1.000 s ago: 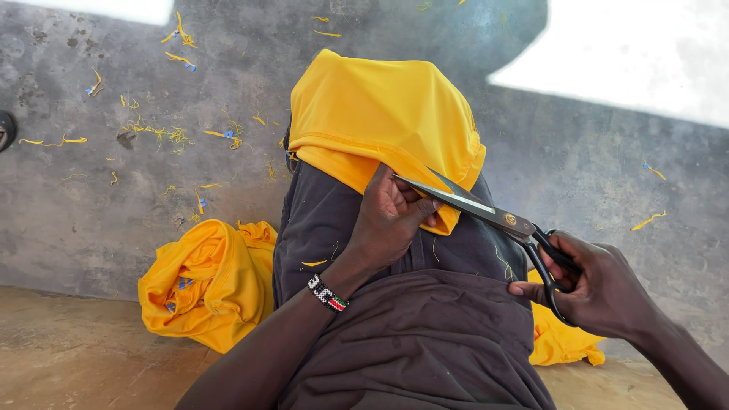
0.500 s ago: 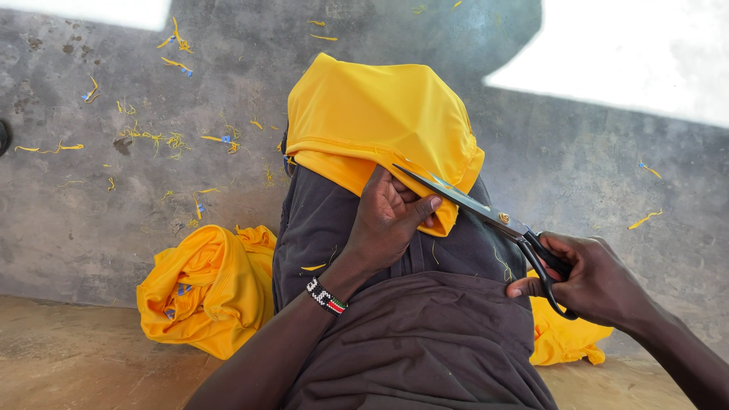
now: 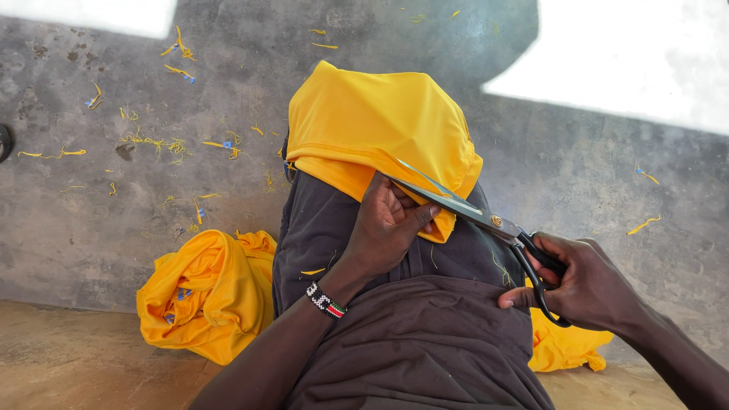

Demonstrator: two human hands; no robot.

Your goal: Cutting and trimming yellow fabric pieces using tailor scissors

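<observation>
A yellow cloth (image 3: 376, 125) lies draped over my knee, which is covered by dark brown fabric (image 3: 410, 342). My left hand (image 3: 387, 228), with a beaded wristband, pinches the lower hem of the yellow cloth. My right hand (image 3: 581, 281) grips the black handles of large metal scissors (image 3: 471, 212). The blades point up and left along the hem, right beside my left fingers, with the tips against the yellow cloth.
A bundled yellow cloth (image 3: 205, 292) lies on the concrete floor (image 3: 99, 228) to the left. Another yellow piece (image 3: 562, 345) sits under my right hand. Several yellow thread scraps (image 3: 152, 144) are scattered over the grey floor. Bright sunlit patches lie at the top.
The scissors and my right hand have slid up and left along the hem, closer to my left hand. My left hand keeps its hold on the cloth.
</observation>
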